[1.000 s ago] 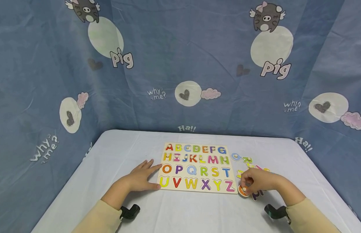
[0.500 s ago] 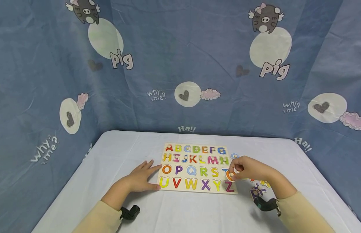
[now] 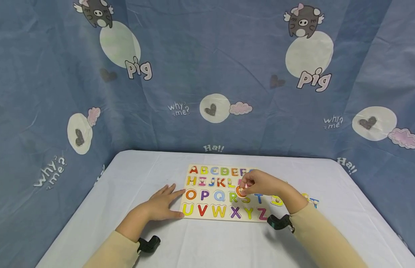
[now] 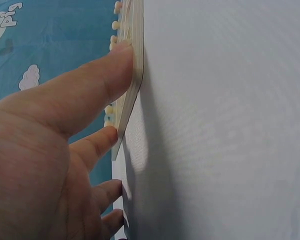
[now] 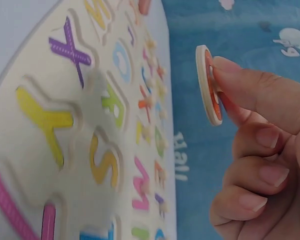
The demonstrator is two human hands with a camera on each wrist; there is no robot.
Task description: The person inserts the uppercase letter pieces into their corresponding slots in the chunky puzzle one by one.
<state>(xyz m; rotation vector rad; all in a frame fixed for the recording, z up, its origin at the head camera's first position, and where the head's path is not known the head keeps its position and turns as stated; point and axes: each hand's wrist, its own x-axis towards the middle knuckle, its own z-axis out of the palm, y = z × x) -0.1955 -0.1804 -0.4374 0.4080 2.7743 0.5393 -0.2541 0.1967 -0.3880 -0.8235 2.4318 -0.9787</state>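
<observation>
A pale wooden alphabet puzzle board [image 3: 210,204] lies on the table; knobbed letters sit in its upper two rows, and its lower two rows show flat coloured letter recesses. My left hand [image 3: 162,203] is spread at the board's left edge, thumb and index fingertip touching it, as the left wrist view confirms. Above the third row, near the R and S recesses, my right hand [image 3: 263,182] pinches an orange letter O piece [image 5: 204,87] between thumb and index finger. The piece is held off the board, on edge in the right wrist view, its knob hidden by the fingers.
Loose letter pieces lie right of the board, partly hidden by my right arm: a yellow piece [image 3: 276,201] and a blue T piece [image 3: 314,202] show. A white cloth [image 3: 207,245] covers the table. A blue printed curtain [image 3: 180,130] stands behind.
My right hand has lifted the orange letter O from the loose pieces and carried it left over the board. My left hand has stayed at the board's left edge.
</observation>
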